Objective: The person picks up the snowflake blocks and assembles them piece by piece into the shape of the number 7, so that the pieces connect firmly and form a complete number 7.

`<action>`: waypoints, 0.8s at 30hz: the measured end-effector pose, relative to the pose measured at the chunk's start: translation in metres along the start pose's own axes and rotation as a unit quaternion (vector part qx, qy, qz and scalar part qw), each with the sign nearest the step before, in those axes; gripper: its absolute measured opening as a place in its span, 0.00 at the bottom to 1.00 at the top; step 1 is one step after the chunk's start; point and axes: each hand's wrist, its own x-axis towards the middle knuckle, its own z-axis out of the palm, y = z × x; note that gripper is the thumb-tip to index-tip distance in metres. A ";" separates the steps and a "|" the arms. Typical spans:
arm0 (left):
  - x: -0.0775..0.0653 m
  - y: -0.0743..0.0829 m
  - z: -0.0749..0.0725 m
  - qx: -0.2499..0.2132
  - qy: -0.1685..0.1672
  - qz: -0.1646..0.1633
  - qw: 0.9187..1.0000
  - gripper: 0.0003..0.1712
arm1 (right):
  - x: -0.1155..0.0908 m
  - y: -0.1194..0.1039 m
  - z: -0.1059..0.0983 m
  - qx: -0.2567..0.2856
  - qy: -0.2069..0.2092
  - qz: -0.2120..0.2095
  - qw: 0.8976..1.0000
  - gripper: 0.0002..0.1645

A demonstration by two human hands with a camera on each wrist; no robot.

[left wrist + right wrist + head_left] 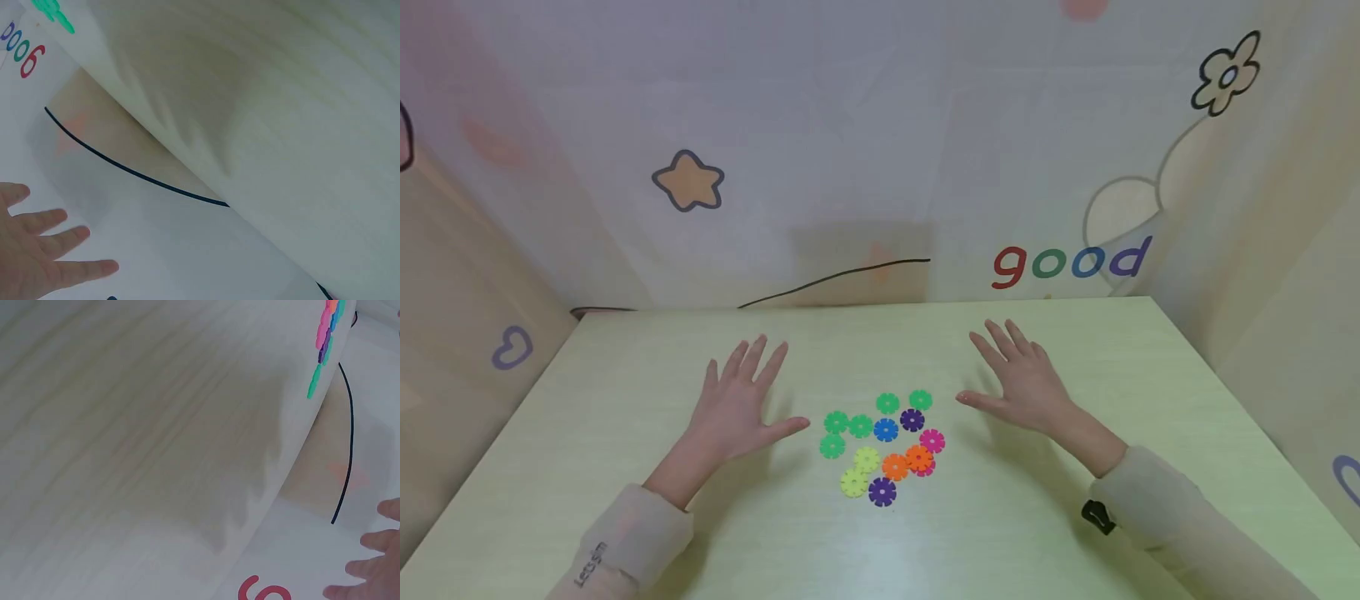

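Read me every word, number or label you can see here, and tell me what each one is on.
"good", coloured letters on the fabric backdrop.
"Let's", on the left sleeve cuff; the letters after it are too blurred to read surely.
No text is readable on the notched plastic discs.

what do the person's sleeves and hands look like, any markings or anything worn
The left sleeve and right sleeve are long, loose and pale beige, with wide cuffs. Small dark lettering marks the left one. A small black piece shows by the right cuff, too unclear to identify. The left hand and right hand show no gloves or rings.
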 end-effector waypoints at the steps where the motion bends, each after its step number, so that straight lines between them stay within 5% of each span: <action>1: 0.000 0.000 0.001 0.001 -0.001 0.006 1.000 0.55 | 0.001 0.000 0.001 0.001 -0.002 -0.007 1.000 0.51; 12: 0.009 0.003 0.010 -0.022 -0.010 0.086 0.996 0.45 | 0.007 -0.006 0.017 0.031 -0.054 -0.066 0.996 0.40; 24: 0.026 0.002 0.021 -0.120 -0.102 0.099 0.983 0.36 | 0.014 -0.016 0.023 0.097 -0.113 -0.115 0.982 0.23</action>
